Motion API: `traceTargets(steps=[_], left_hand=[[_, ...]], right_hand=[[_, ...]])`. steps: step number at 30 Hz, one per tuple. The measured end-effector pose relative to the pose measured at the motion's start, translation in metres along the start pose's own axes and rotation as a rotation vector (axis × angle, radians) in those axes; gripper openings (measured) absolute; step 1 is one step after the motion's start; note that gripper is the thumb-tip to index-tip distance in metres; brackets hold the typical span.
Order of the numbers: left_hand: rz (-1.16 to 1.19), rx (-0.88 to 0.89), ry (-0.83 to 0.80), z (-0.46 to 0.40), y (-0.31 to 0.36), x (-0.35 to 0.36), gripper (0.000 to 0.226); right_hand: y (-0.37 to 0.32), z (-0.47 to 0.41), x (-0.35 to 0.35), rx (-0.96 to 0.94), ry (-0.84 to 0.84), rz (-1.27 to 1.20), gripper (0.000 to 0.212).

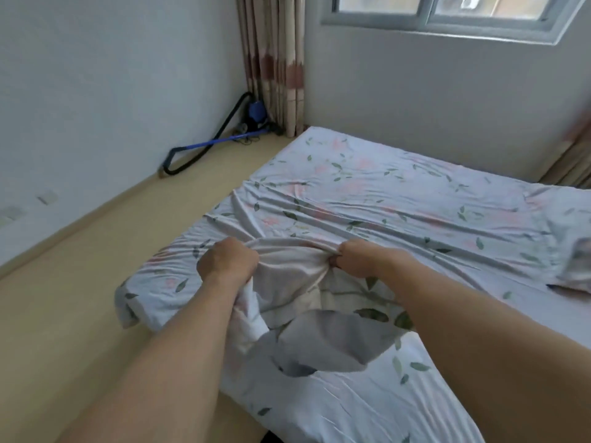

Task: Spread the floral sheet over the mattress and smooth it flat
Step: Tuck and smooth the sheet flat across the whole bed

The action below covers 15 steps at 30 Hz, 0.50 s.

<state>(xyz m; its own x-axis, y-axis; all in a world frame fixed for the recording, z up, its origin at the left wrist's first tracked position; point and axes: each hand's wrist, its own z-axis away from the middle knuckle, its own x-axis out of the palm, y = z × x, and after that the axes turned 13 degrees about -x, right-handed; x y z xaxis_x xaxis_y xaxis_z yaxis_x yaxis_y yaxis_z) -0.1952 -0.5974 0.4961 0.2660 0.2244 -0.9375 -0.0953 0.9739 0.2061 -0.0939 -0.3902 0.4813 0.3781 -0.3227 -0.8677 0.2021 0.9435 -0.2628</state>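
A white floral sheet with pink blossoms and green leaves lies over the low mattress, wrinkled toward its near left part. My left hand grips a bunched fold of the sheet near the left edge. My right hand grips the same raised fold a little to the right. Between the two hands the cloth is lifted and its pale underside shows. Below my hands a flap is folded back with a shadow under it. The mattress itself is hidden under the sheet.
A beige floor runs along the bed's left side. A blue vacuum cleaner with a black hose lies in the far corner by a patterned curtain. A pillow in matching fabric lies at the right. A window is above the bed.
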Motion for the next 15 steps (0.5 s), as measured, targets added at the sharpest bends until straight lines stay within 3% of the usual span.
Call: traceTargets(steps=[3,7,11,15], left_hand=[[-0.073,0.144,-0.1,0.072,0.039,-0.021,0.036],[-0.337,0.431,-0.229,0.144,0.105,-0.024,0.045],[-0.575,0.64,-0.349,0.229,0.171,-0.012,0.02],[-0.7,0.73,-0.391,0.31,0.225,0.029,0.027]], right_hand=[[0.036,0.101,-0.02,0.096,0.017,-0.079,0.062],[0.081,0.226,-0.039,0.279,0.064,-0.18,0.083],[0.127,0.328,-0.025,0.466,0.179,-0.326,0.077],[0.178,0.413,0.009,0.615,0.133,-0.363,0.076]])
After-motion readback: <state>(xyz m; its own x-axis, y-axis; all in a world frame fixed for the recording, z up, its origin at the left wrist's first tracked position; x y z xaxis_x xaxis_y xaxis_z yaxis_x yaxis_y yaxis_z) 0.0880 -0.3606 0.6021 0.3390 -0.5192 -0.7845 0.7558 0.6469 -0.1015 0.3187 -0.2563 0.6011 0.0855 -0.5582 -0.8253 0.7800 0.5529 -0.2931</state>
